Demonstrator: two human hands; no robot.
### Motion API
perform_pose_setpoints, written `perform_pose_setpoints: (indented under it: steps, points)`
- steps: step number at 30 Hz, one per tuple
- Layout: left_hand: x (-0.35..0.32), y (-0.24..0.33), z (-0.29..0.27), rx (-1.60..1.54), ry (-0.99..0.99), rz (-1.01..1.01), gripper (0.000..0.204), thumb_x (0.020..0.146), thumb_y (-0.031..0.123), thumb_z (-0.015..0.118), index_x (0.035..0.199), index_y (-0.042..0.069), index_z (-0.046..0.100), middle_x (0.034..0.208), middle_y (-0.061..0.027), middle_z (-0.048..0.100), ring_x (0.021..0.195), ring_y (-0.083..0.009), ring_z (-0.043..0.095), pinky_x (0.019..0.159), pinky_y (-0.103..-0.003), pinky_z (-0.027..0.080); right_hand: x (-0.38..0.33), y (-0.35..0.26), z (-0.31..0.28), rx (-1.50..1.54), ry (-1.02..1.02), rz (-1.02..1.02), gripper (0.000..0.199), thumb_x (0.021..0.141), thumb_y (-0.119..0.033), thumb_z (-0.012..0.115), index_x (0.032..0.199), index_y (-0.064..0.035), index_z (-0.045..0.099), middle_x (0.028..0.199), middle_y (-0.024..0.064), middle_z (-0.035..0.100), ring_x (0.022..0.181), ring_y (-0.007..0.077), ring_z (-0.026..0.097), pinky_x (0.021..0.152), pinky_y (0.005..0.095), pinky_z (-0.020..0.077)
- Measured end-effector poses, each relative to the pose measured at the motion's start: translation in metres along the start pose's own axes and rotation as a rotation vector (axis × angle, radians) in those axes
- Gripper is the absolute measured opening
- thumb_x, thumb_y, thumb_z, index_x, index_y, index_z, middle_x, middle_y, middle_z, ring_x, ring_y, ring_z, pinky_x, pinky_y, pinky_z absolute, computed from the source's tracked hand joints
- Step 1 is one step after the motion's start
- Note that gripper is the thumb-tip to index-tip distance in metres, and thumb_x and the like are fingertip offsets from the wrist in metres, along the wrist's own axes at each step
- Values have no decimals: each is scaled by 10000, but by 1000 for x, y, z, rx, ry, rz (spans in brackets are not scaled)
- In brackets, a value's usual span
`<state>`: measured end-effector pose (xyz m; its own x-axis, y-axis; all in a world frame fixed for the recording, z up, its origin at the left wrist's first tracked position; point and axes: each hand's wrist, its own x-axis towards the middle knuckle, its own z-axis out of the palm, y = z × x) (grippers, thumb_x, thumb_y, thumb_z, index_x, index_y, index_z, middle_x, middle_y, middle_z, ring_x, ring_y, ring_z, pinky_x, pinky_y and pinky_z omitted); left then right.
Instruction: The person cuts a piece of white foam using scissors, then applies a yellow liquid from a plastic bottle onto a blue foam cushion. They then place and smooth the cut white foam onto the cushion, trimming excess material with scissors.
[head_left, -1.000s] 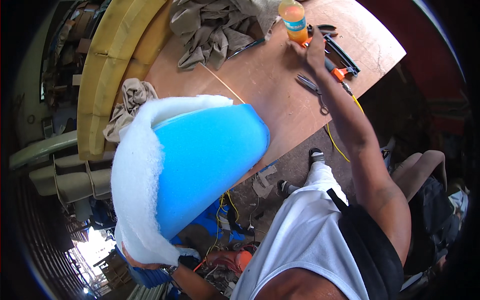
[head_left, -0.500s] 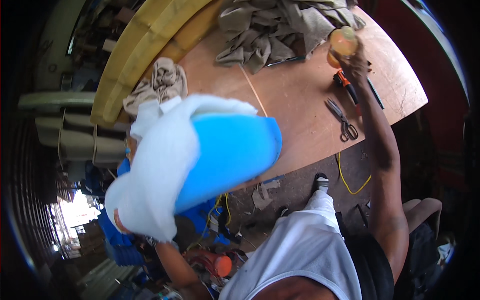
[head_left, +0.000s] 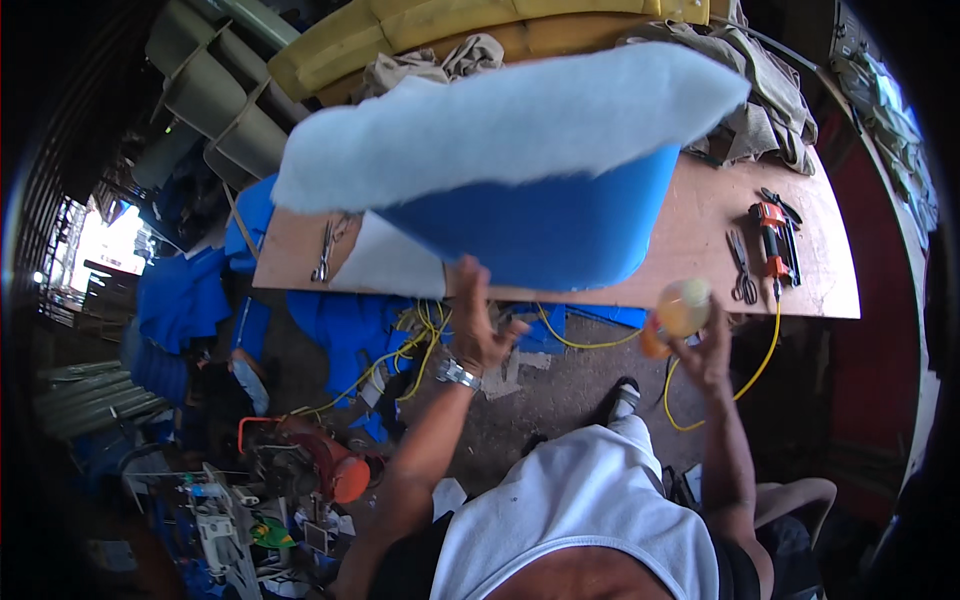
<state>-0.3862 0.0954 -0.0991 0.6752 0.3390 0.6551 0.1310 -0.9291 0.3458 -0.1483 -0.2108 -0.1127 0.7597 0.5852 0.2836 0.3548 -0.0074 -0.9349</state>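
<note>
On the wooden table (head_left: 800, 265) lies a blue foam-like slab (head_left: 540, 235) with a rounded corner. A thick sheet of white batting (head_left: 480, 130) drapes over its far side, and a flat white piece (head_left: 390, 262) pokes out at the left. My left hand (head_left: 478, 325), a metal watch at its wrist, is raised with fingers spread, holding nothing near the slab's front edge. In front of the table, my right hand (head_left: 710, 350) grips a rounded, clear yellowish container (head_left: 685, 308) with an orange part beneath; its exact kind is unclear.
At the table's right lie scissors (head_left: 741, 268) and an orange-black staple gun (head_left: 773, 240) on a yellow hose (head_left: 765, 368). More scissors (head_left: 323, 252) rest at the left. Beyond are crumpled grey-brown cloth (head_left: 765, 90) and a yellow padded piece (head_left: 420, 25). Blue scraps (head_left: 340, 335) litter the floor.
The batting and blue slab, earlier lifted at the left by my left hand, now rest farther right on the table. My left hand has let go. My right hand brought the container nearer.
</note>
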Motion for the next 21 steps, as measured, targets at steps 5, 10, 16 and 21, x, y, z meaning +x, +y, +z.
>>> perform_pose_setpoints:
  steps: [5,10,16,21]
  points:
    - [-130,80,-9,-505,-334,-276,1000,797,511,776,1502,4,281,1484,-251,404,1392,-396,396,1138,-461,346,-85,-69,108,106,-316,151,1046,681,-358,911,1456,33,327,1278,203,595,1181,291,595,1018,415,469]
    - [-180,101,-74,-938,-225,-698,838,837,384,779,1439,10,332,1329,-166,529,1221,-287,550,1041,-407,437,-104,-134,170,45,-505,-24,1011,782,-373,836,1502,28,252,1417,253,479,1312,370,485,1096,458,399]
    - [-156,98,-119,-1311,-100,-618,555,1012,343,552,1411,24,336,1277,-110,543,1125,-181,574,975,-352,475,-109,-146,156,-669,-318,-924,810,775,-223,787,1472,-156,380,1532,217,363,1425,421,330,1177,555,244]
    - [-80,139,-122,-1590,-618,-614,486,1091,369,292,1424,22,367,1367,-97,478,1289,-149,434,1089,-331,366,-99,-162,94,-808,-168,-983,816,713,-189,799,1436,-243,424,1536,147,390,1437,382,330,1176,614,195]
